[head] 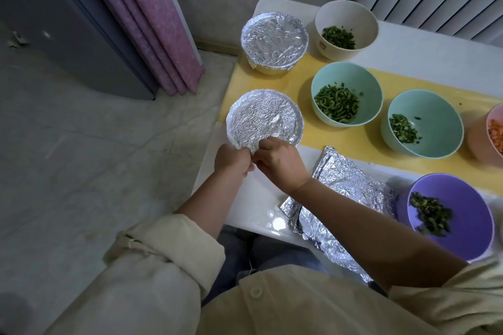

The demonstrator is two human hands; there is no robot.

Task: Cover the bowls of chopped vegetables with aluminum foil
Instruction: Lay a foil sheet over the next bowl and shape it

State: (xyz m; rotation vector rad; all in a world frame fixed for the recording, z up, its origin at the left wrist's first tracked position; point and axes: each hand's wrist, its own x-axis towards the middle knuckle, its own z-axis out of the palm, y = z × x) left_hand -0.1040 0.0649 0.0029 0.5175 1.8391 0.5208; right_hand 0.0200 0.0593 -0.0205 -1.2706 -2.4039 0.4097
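A bowl topped with crinkled aluminum foil [262,117] sits at the table's left edge. My left hand [231,158] and my right hand [280,163] both pinch the foil's near edge at the rim. A second foil-covered bowl [273,41] stands farther back. Uncovered bowls hold chopped greens: a cream one [347,28], two mint ones [347,92] [424,124], and a purple one [451,215]. Loose foil sheets [345,193] lie near my right forearm.
A pink bowl [494,130] with orange pieces sits at the right edge. The bowls stand on a white table [255,198] with a yellow runner [299,84]. Left of the table lie bare floor, pink folded mats [152,22] and a grey cabinet [68,30].
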